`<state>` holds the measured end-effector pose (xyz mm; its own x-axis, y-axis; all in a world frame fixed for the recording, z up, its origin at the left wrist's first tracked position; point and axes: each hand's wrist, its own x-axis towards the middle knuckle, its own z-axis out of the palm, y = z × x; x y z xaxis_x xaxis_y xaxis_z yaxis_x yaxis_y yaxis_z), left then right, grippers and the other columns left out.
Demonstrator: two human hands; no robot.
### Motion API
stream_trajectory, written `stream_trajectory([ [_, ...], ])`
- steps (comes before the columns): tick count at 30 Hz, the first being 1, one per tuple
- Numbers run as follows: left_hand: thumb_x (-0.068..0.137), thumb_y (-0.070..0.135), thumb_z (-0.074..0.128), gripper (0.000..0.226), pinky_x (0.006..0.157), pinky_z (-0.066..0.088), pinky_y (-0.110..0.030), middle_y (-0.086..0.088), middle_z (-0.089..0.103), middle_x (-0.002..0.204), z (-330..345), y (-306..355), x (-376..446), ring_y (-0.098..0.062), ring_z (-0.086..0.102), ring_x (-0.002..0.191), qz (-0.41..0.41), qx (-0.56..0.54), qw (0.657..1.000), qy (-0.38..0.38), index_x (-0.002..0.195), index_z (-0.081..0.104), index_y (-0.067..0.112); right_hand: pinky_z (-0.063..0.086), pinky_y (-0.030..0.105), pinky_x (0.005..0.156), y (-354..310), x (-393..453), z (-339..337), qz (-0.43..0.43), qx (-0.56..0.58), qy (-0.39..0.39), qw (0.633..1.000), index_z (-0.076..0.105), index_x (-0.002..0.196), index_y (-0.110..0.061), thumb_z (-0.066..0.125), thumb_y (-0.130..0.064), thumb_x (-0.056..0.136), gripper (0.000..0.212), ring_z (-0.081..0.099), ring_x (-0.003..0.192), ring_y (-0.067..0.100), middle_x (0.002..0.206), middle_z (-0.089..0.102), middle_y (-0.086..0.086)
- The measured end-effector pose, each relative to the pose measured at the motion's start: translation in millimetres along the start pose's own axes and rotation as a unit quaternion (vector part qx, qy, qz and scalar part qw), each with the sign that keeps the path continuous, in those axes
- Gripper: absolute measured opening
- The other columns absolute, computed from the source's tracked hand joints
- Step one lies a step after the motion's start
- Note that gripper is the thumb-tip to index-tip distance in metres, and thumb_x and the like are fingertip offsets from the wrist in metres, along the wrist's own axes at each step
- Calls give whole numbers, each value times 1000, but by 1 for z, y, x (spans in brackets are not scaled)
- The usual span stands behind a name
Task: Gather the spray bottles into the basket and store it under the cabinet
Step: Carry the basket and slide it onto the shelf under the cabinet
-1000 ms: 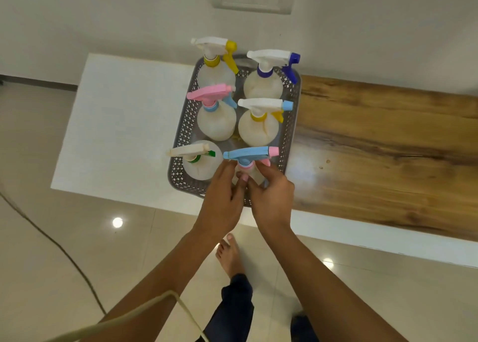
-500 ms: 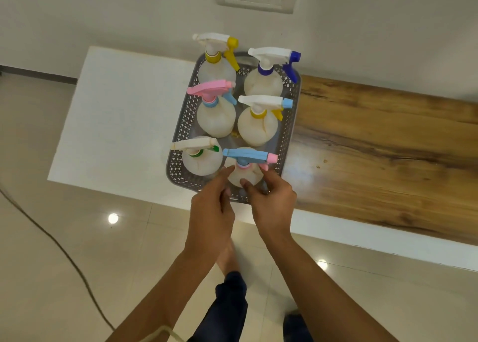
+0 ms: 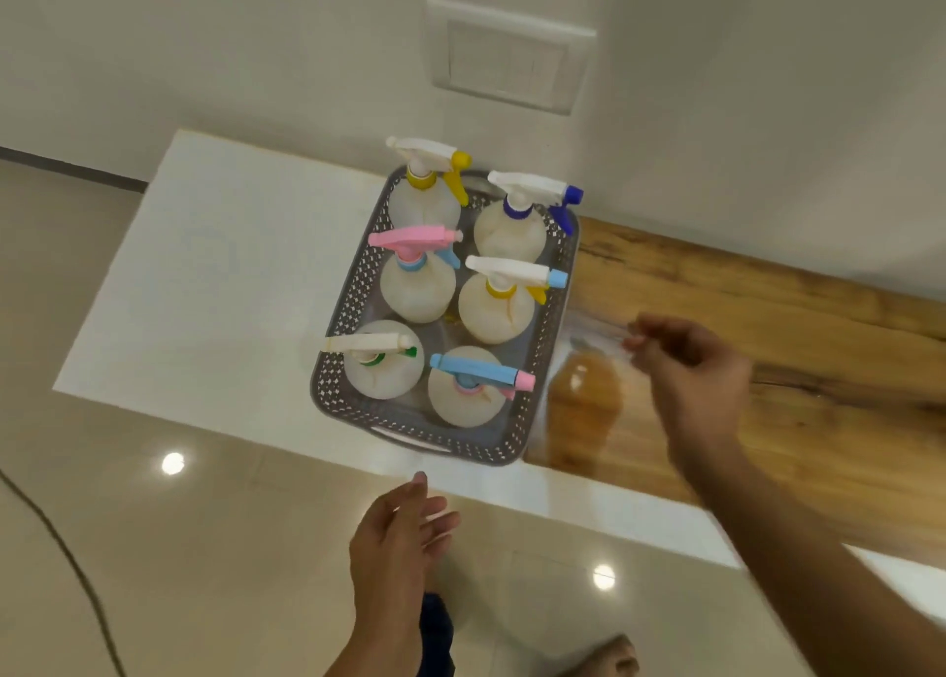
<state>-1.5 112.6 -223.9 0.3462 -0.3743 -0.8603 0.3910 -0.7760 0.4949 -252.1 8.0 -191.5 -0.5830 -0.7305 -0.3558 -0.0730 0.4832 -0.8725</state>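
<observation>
A grey perforated basket point(image 3: 335, 369) stands on the counter, half on the white part, its right side at the wood part. Several white spray bottles stand upright in it in two columns; the nearest right one has a blue and pink trigger head point(image 3: 481, 372), the nearest left a cream and green head point(image 3: 368, 344). My left hand point(image 3: 396, 538) hovers open below the basket's near edge, not touching it. My right hand point(image 3: 686, 369) is blurred, to the right of the basket over the wood, fingers loosely curled and holding nothing.
The counter has a white top point(image 3: 205, 292) on the left and a wood top point(image 3: 768, 349) on the right, against a white wall with a switch plate point(image 3: 507, 57). Glossy tiled floor lies below, with a dark cable point(image 3: 61, 548) at the left and my feet near the bottom.
Both hands have let go of the blue-headed bottle. My left hand dropped back below the basket; my right hand swung out to the right over the wood.
</observation>
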Motion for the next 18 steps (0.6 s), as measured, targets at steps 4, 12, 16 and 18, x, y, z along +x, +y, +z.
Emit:
stream_trajectory([
  [4,102,25,68,14,80,58,-38,-16,75,106,14,6,8,-31,75,88,-30,-85,995,42,104,66,12,58,38,102,-86,69,24,-116,-13,-97,988,77,114,-12,66,-2,94,25,76,105,17,109,79,4],
  [12,100,29,71,19,70,56,-35,-14,74,108,26,19,21,-33,73,100,-91,-166,979,70,101,64,11,37,31,117,-157,130,126,-60,-260,-389,882,62,139,-9,47,-24,108,38,58,133,13,146,62,1],
  [16,99,24,73,20,69,55,-31,-12,77,102,31,22,24,-30,76,94,-67,-159,980,96,109,67,8,38,46,120,-153,142,147,-43,-365,-431,824,58,140,-2,40,-37,109,50,54,136,35,146,58,19],
  [18,98,22,74,19,69,55,-30,-9,78,97,30,24,27,-29,77,94,-68,-150,981,103,110,69,7,39,50,115,-151,142,158,-43,-396,-437,806,55,140,2,37,-40,109,56,51,135,45,144,56,28],
])
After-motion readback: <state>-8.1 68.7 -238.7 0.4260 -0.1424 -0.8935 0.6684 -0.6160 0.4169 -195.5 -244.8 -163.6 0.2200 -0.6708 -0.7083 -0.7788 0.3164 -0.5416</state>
